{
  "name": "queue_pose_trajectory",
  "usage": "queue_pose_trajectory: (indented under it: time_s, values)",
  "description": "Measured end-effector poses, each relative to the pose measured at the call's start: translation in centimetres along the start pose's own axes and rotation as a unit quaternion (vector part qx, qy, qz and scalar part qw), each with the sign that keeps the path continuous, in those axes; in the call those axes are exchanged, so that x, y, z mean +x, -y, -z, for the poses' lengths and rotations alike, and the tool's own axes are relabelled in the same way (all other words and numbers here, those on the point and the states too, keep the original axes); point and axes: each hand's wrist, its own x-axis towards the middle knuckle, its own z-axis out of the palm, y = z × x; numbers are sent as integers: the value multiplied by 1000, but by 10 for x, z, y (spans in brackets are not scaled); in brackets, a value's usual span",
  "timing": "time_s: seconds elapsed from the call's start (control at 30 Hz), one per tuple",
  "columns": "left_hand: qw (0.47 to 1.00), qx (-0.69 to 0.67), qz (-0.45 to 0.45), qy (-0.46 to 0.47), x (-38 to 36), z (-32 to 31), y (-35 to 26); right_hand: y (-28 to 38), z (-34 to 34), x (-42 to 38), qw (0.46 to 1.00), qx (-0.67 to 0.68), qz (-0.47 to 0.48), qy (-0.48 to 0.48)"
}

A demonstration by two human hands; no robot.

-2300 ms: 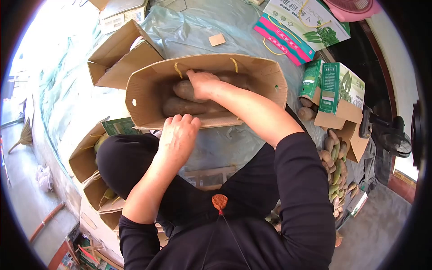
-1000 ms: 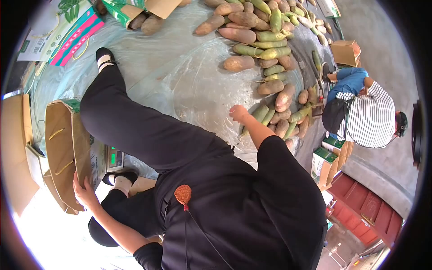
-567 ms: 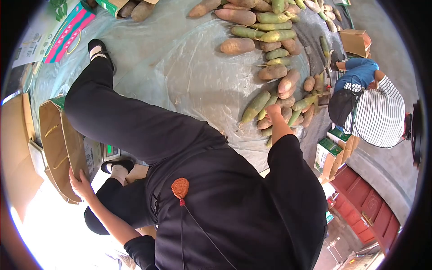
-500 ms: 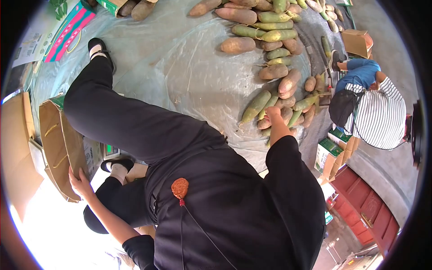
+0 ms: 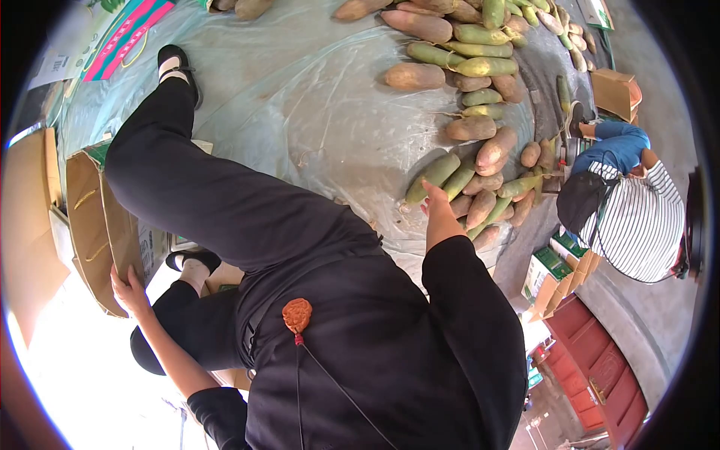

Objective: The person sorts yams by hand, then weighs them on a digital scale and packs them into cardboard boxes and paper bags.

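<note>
My left hand (image 5: 132, 292) grips the near edge of an open cardboard gift box (image 5: 120, 225) with rope handles, at the left. At the pile's lower left, my right hand (image 5: 436, 201) has its fingers stretched out and apart. Its fingertips are at a thick green radish (image 5: 433, 177), seemingly touching it; nothing is held in that hand. Right beside it lie another green radish (image 5: 459, 180) and several reddish-brown, soil-dusted roots (image 5: 480, 208).
More radishes (image 5: 484, 66) spread over the plastic sheet (image 5: 337, 112). A co-worker in a striped top (image 5: 645, 217) bends at the right, near green-and-white cartons (image 5: 547, 270). A pink-and-teal box (image 5: 127, 37) lies upper left. A pendant (image 5: 297, 315) hangs from my neck.
My right hand has moved left, from the radishes in the pile's lower part to the thick green radish at its edge. My left hand stays on the box. The view has shifted slightly.
</note>
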Motion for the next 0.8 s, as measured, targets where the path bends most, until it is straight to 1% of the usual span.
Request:
queue_pose_trajectory:
  time_s: [0.07, 0.2, 0.27, 0.3, 0.37, 0.4, 0.43, 0.47, 0.5, 0.57, 0.6, 0.63, 0.7, 0.77, 0.8]
  values:
    - [1000, 1, -7, -2, 0, 1, -4, 1, -8, 3, 999, 43, 1, -3]
    - [1000, -5, 5, 8, 2, 7, -13, 4, -38, 15, 999, 48, -6, 12]
    - [1000, 0, 9, 13, 1, 6, -14, 1, -48, 15, 998, 2, 37, -57]
    - [1000, -5, 9, 13, 1, 6, -13, 4, -50, 14, 998, -1, 39, -55]
    - [1000, -8, 9, 16, 2, 7, -11, 5, -45, 11, 999, 37, 32, -7]
    - [1000, -1, 6, 15, 2, 7, -10, 6, -43, 2, 999, 35, 34, -7]
    - [1000, 6, 4, 12, 2, 6, -9, 8, -39, -9, 999, 43, 22, 19]
    - [1000, 4, 9, 9, 4, 7, -12, 9, -37, -14, 998, 50, 11, 45]
    - [1000, 11, 16, 13, 5, 8, -14, 8, -39, -21, 998, 47, 16, 46]
    - [999, 23, 34, 11, 3, 10, -20, 2, -47, -34, 992, 92, 18, 83]
    - [999, 41, 33, 14, 4, 11, -24, -1, -50, -45, 986, 92, 45, 129]
    - [997, 62, 33, 17, 6, 15, -26, -1, -56, -56, 985, 78, 49, 146]
    - [999, 25, 33, 35, 9, 24, -38, 11, -72, -72, 974, 64, 93, 194]
    - [999, -11, 40, 30, 7, 24, -34, 34, -88, -98, 963, 4, 137, 234]
    - [998, -5, 49, 30, 7, 26, -37, 49, -99, -110, 949, -11, 167, 266]
